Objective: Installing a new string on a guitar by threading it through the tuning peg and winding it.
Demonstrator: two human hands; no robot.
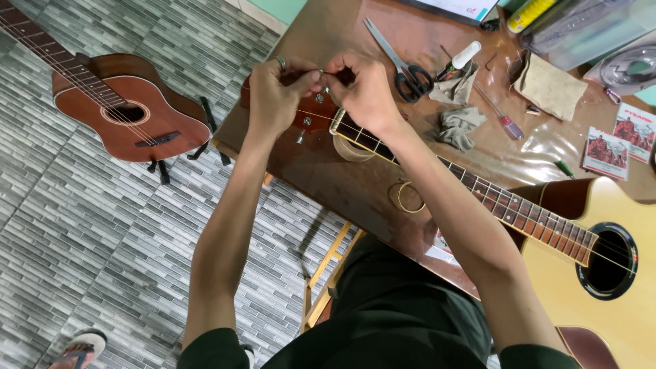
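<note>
Acoustic guitar (588,273) lies flat, face up, across the tabletop (328,171), pale natural-wood top with dark-ringed round soundhole at lower right, dark fretboard with metal frets running diagonally up-left. Reddish-brown headstock (311,113) sits near the tabletop's left edge, silver tuning pegs showing, partly hidden under the hands. Thin guitar string (328,72) is pinched taut just above the headstock; a few strings run along the neck over the soundhole.

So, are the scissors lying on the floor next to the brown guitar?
No, the scissors lie on the brown table, beyond the person's right hand, not on the floor.
</note>
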